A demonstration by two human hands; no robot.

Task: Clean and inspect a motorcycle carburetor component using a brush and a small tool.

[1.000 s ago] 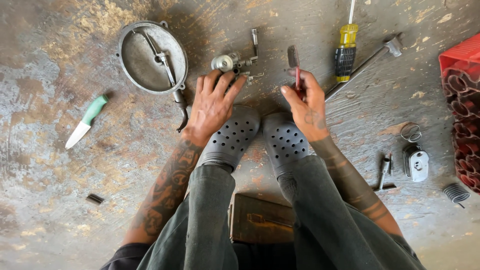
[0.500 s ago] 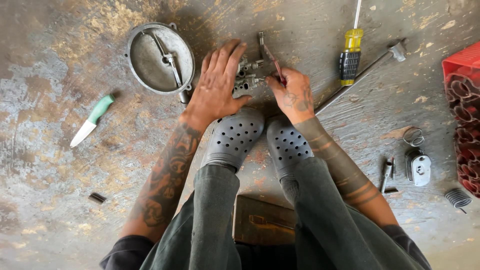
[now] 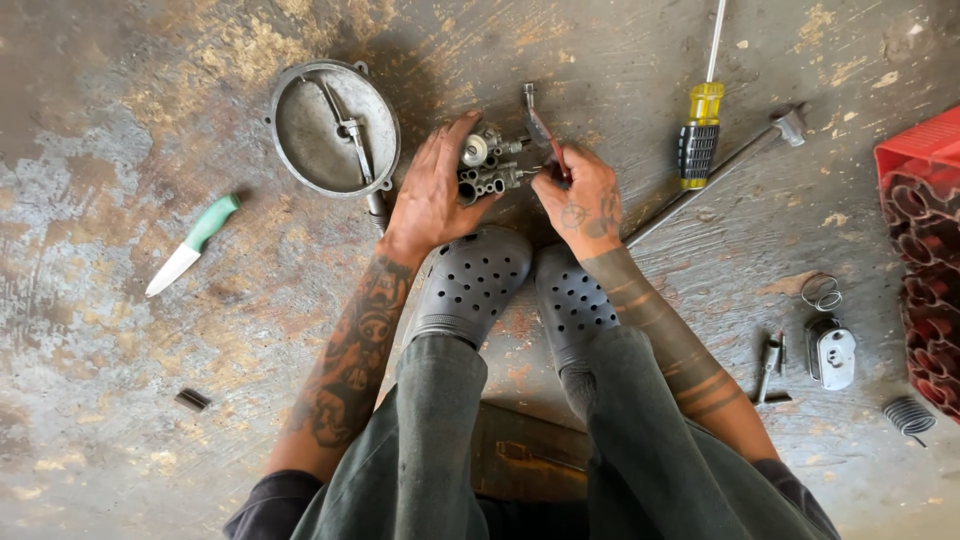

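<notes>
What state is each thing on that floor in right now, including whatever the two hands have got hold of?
Left hand: gripping the small metal engine part, held just off the floor.
Right hand: fingers pinched on a red-handled tool, tip at the part.
Round metal cover: lying hollow side up.
Green-handled knife: lying flat, untouched.
Yellow-handled screwdriver: lying flat.
Red crate: at the frame's edge, loaded with parts.

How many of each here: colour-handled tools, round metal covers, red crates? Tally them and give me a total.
Colour-handled tools: 3 (green-handled knife, yellow-handled screwdriver, red-handled tool in the right hand)
Round metal cover: 1
Red crate: 1
Total: 5
</notes>
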